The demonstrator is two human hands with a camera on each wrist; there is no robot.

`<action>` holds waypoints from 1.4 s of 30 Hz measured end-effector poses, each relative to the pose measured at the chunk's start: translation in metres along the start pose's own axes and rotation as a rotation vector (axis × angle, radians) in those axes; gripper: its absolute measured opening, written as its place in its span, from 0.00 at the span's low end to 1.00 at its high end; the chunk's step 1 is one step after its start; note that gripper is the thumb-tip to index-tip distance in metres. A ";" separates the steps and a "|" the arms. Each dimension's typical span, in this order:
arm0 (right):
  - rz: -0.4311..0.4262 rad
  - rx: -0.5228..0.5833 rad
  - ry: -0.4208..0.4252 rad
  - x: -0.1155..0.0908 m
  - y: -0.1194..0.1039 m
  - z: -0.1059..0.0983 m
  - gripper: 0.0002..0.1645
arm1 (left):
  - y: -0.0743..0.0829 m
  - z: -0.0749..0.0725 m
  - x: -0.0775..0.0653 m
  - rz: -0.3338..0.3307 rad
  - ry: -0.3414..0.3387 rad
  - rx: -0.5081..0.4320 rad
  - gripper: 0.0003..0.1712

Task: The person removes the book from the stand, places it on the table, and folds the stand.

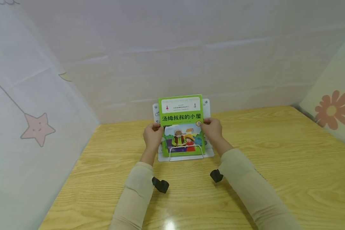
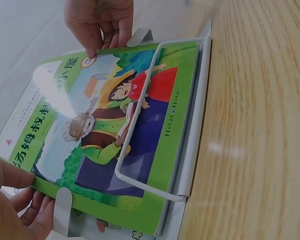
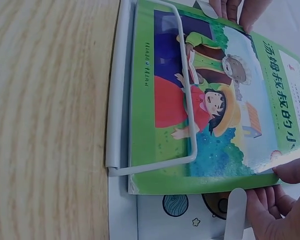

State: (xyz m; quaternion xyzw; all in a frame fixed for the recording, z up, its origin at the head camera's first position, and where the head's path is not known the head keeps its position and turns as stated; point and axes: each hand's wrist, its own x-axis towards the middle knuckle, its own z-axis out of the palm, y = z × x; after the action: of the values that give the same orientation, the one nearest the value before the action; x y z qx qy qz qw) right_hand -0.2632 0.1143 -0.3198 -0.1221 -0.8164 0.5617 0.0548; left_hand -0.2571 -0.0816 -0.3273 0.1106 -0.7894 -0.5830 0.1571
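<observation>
On the reading stand (image 1: 209, 151), a storybook (image 1: 181, 125) is pinched from both sides

Head view: the green storybook stands behind a white wire retainer (image 1: 186, 146) at six o'clock, which probably stops it from sliding forward. The left hand (image 1: 153, 135) pinches its edge at nine o'clock, the right hand (image 1: 213, 129) at three, perhaps for keeping it straight.

Left wrist view: at eight o'clock the left thumb lies in front, beside a pale tab (image 2: 63, 210).

Right wrist view: at five o'clock the right thumb and curled fingers grip, beside another tab (image 3: 235, 215).
</observation>
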 end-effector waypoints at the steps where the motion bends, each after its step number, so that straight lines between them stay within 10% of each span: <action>1: 0.002 0.003 -0.004 0.000 0.000 0.000 0.18 | 0.000 0.000 0.000 -0.003 0.002 0.001 0.07; 21: -0.067 0.070 0.057 0.005 -0.009 -0.004 0.18 | 0.009 0.005 0.008 0.024 0.019 -0.084 0.07; 42: -0.470 0.181 0.210 -0.004 -0.044 -0.010 0.12 | 0.043 -0.005 0.013 0.414 0.157 -0.218 0.08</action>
State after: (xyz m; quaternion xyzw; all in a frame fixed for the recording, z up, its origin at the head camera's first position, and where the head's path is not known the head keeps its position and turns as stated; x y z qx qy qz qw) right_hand -0.2629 0.1075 -0.2744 0.0185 -0.7587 0.5885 0.2787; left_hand -0.2671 -0.0784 -0.2836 -0.0263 -0.7129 -0.6099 0.3451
